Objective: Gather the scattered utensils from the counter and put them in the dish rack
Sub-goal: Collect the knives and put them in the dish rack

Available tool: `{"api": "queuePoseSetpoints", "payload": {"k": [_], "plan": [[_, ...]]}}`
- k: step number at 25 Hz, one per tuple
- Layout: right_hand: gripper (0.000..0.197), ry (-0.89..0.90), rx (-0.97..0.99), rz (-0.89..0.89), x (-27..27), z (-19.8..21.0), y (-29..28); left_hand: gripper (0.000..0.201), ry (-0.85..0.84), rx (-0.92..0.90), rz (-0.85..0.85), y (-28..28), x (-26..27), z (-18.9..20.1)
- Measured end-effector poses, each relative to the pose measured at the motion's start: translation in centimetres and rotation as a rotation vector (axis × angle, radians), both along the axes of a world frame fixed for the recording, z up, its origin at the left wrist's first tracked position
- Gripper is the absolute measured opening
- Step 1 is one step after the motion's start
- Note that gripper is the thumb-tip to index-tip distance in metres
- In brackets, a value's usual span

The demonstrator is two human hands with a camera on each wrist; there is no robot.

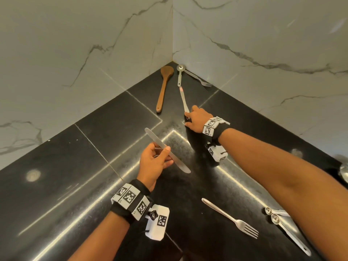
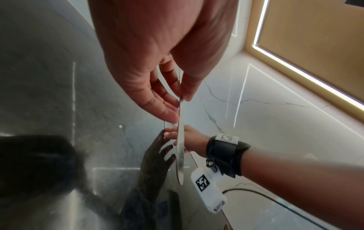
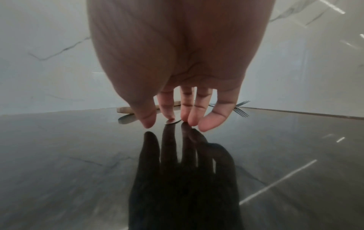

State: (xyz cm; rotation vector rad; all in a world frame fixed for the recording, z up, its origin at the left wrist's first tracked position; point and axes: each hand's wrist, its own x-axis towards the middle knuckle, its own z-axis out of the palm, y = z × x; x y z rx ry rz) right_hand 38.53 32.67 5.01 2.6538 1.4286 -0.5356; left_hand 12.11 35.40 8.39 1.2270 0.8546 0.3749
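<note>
While the left hand (image 1: 154, 162) pinches a butter knife (image 1: 167, 152) between thumb and fingers above the black counter (image 1: 56, 176), the right hand (image 1: 196, 119) reaches ahead with fingertips (image 3: 169, 115) down on the end of a second knife (image 1: 183, 99) lying flat; whether they grip it, I cannot tell. Beyond the right hand lie a wooden spoon (image 1: 163, 85), a small ladle (image 1: 180, 72) and a fork (image 1: 199, 79); nearer than both hands lie 1 more fork (image 1: 231, 219) and 2 steel measuring spoons (image 1: 278, 217).
</note>
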Motion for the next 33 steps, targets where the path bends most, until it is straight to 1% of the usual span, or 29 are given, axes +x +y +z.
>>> {"api": "queuePoseSetpoints", "payload": {"k": [3,6,8,9,11,12,17,19,22,25,28,33], "plan": [[0.035,-0.032,0.065,-0.044,-1.3,-0.2,-2.3,0.014,0.007,-0.022,0.019,0.5,-0.5,-0.3],[0.028,-0.048,0.109,-0.084,-2.2,0.1,-7.4,0.014,0.000,-0.056,0.036,0.7,-0.9,-0.6],[0.020,-0.003,0.118,-0.165,-1.9,0.3,-10.7,0.011,-0.017,-0.091,0.037,0.7,-0.9,-0.6],[0.020,0.031,0.125,-0.221,-1.6,0.4,-11.8,0.007,-0.027,-0.109,0.035,0.6,-0.9,-0.5],[0.030,0.094,0.141,-0.315,-1.0,0.6,-13.1,0.001,-0.049,-0.142,0.022,0.3,-0.7,-0.3],[0.031,0.121,0.137,-0.351,-0.7,0.7,-13.2,0.002,-0.061,-0.153,0.014,0.2,-0.6,-0.1],[0.021,0.215,0.072,-0.480,1.0,1.3,-11.6,0.007,-0.085,-0.152,0.005,0.3,-0.9,0.2],[0.019,0.255,0.049,-0.502,1.2,1.4,-10.6,0.008,-0.081,-0.142,0.016,0.5,-1.2,0.3],[0.020,0.262,0.040,-0.463,1.0,1.7,-9.2,0.007,-0.073,-0.133,0.016,0.7,-1.3,0.2],[0.018,0.285,0.023,-0.485,0.9,1.9,-8.3,0.006,-0.077,-0.133,0.017,0.9,-1.4,0.1],[0.022,0.277,-0.012,-0.472,0.9,1.7,-7.9,0.006,-0.082,-0.133,0.021,1.0,-1.5,0.2],[0.023,0.231,-0.023,-0.358,1.2,1.2,-8.6,0.005,-0.084,-0.123,0.024,1.3,-1.8,0.0]]}}
